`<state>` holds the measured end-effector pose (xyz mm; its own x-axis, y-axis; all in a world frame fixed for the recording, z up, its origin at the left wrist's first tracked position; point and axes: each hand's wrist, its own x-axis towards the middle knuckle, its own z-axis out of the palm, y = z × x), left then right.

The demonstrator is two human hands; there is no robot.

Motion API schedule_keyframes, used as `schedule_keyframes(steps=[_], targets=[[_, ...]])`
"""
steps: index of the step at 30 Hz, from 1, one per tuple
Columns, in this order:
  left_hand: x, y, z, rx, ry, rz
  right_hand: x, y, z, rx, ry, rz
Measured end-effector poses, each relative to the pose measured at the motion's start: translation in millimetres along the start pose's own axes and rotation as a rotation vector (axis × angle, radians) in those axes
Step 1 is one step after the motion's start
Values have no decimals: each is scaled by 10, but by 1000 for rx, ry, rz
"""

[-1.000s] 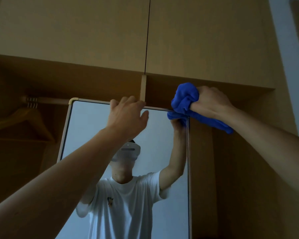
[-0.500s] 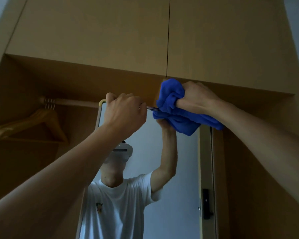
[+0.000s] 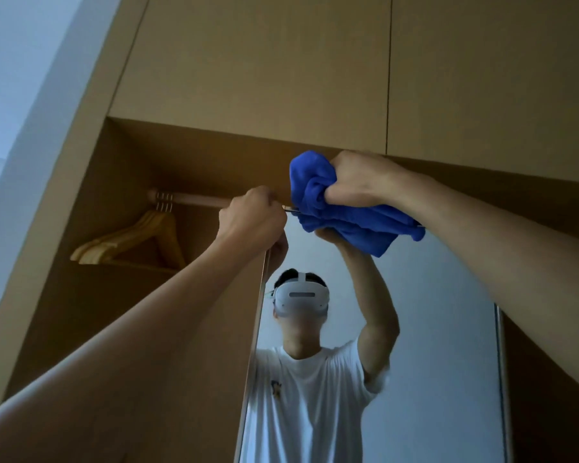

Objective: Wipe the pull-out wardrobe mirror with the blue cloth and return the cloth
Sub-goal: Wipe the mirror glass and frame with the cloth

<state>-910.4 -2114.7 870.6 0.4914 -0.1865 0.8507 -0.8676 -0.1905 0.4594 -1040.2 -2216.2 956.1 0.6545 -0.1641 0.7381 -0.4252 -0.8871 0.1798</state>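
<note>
up high, my left hand [image 3: 251, 217] has its grip curled on the mirror's [image 3: 442, 329] top corner to steady it, while my right hand [image 3: 358, 180] grips the bunched blue cloth [image 3: 335, 208] on the top edge.

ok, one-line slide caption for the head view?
Left hand grips the mirror top edge while right hand holds blue cloth on it.

Quick count: one blue cloth [image 3: 345, 208], one mirror [image 3: 432, 345], two hands up top, the left hand [image 3: 251, 222] and the right hand [image 3: 358, 182]. There's one hanging rail [image 3: 194, 199] with a bunch of wooden hangers [image 3: 137, 238] — looks like three or four stacked, can't tell exactly. Two upper cabinet doors [image 3: 264, 61] above.
</note>
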Motion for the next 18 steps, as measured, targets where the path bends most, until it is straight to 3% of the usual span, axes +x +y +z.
schedule_keyframes(steps=[5, 13, 18], targets=[[-57, -70, -44, -405, -109, -91, 177, -216, 96, -12, 23, 7], [18, -254, -3, -547, -109, -122, 256, -535, 189, -12, 94, -67], [-164, -282, -75, -443, -88, -41, 34, -518, 238, -75, 227, -107]])
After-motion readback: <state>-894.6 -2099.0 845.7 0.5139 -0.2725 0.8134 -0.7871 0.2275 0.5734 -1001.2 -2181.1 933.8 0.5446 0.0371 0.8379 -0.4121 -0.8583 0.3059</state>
